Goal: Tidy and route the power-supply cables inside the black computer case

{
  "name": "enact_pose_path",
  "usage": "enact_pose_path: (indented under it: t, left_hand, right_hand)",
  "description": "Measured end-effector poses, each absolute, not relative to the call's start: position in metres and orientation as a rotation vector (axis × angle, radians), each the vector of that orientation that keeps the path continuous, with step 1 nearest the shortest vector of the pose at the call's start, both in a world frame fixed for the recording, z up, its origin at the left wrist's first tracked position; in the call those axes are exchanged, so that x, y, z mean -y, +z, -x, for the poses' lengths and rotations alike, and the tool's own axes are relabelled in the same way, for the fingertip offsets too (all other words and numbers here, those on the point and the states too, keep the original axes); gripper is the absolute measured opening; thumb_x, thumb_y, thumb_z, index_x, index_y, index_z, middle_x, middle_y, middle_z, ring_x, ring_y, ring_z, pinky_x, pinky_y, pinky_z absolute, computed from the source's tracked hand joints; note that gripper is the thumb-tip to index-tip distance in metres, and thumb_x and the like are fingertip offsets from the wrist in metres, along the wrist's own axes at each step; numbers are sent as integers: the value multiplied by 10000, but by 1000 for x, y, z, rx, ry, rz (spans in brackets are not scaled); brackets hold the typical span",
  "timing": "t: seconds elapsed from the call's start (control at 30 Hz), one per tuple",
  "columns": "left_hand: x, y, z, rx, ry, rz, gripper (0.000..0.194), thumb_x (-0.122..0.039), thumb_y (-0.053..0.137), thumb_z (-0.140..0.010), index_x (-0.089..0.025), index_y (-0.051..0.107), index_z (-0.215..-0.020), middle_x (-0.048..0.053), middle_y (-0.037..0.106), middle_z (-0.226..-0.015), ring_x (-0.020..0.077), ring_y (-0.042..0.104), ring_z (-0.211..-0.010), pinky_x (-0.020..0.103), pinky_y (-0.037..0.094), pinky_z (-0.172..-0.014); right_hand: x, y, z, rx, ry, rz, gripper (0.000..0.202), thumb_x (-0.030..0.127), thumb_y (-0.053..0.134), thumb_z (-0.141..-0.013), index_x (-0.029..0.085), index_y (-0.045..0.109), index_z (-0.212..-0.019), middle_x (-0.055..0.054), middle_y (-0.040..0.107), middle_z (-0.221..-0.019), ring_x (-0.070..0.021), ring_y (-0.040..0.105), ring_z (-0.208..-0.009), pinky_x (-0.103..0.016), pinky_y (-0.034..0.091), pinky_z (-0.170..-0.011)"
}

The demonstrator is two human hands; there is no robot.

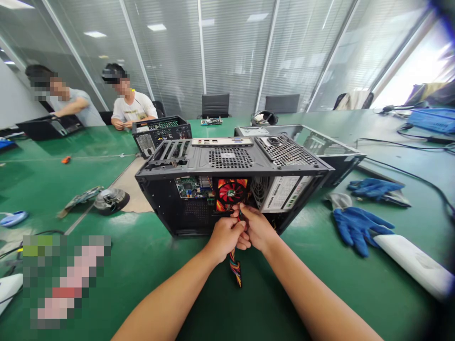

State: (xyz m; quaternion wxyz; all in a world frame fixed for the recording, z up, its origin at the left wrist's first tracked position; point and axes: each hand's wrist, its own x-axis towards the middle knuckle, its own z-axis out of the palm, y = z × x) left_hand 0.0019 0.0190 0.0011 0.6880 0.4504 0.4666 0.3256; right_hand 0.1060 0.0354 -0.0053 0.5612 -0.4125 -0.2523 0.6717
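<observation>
An open black computer case [234, 166] lies in front of me, its rear panel facing up. Inside it I see a green motherboard [190, 188], a red and black CPU fan [230, 190] and a power supply [286, 193] with a white label. At the case's open side my left hand [229, 234] and my right hand [254, 227] meet, both closed around a bundle of cables. The loose end of the cable bundle [234, 267] hangs below my fingers in several colours. My fingers hide the gripped part.
Blue work gloves [359, 225] and a white power strip [414, 265] lie to the right. On the left are a round metal part [112, 201] and a circuit board [80, 199]. More cases stand behind mine. Two people [133, 106] work across the green table [149, 274].
</observation>
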Motion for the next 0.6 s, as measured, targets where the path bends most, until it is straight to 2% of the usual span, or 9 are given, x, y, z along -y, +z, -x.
enact_pose_path:
  t: [0.13, 0.23, 0.37, 0.43, 0.5, 0.6]
  left_hand:
    - [-19, 0, 1, -986, 712, -1007, 250, -359, 515, -835, -124, 514, -751, -13, 544, -525, 125, 584, -389, 165, 425, -330]
    - [-22, 3, 7, -760, 656, -765, 194, -323, 518, -831, -135, 504, -787, -55, 473, -501, 128, 600, -416, 160, 437, -350]
    - [-26, 8, 15, -595, 530, -522, 189, -288, 451, -872, -132, 476, -769, 21, 578, -626, 149, 651, -557, 163, 456, -393]
    - [-27, 10, 17, -562, 496, -470, 219, -296, 411, -896, -132, 466, -760, 64, 619, -706, 131, 636, -546, 159, 439, -387]
    - [-27, 13, 18, -518, 491, -427, 204, -273, 415, -900, -131, 479, -768, 31, 590, -653, 62, 541, -417, 120, 356, -336]
    - [-28, 18, 22, -452, 456, -367, 184, -232, 419, -904, -118, 543, -830, -68, 393, -490, -7, 279, -281, 97, 163, -278]
  right_hand:
    - [-35, -3, -105, 590, 1586, 957, 201, 360, 649, -738, 166, 611, -779, 7, 586, -632, -44, 405, -343, -176, 332, -301]
    - [-34, 0, -105, 586, 1634, 936, 191, 360, 631, -753, 173, 595, -766, 10, 584, -605, -66, 439, -341, -207, 390, -328]
    - [-34, 1, -107, 535, 1709, 904, 187, 367, 628, -763, 183, 600, -745, -2, 598, -601, -122, 593, -527, -232, 497, -495]
    - [-34, 2, -108, 529, 1782, 857, 208, 392, 612, -774, 185, 618, -758, -28, 639, -668, -150, 635, -659, -252, 516, -587]
    - [-33, 3, -109, 560, 1836, 811, 240, 420, 589, -784, 185, 633, -780, -56, 672, -756, -171, 646, -753, -269, 511, -631]
    - [-31, 4, -110, 619, 1847, 770, 264, 443, 593, -774, 184, 639, -762, -58, 672, -727, -188, 642, -811, -287, 493, -669]
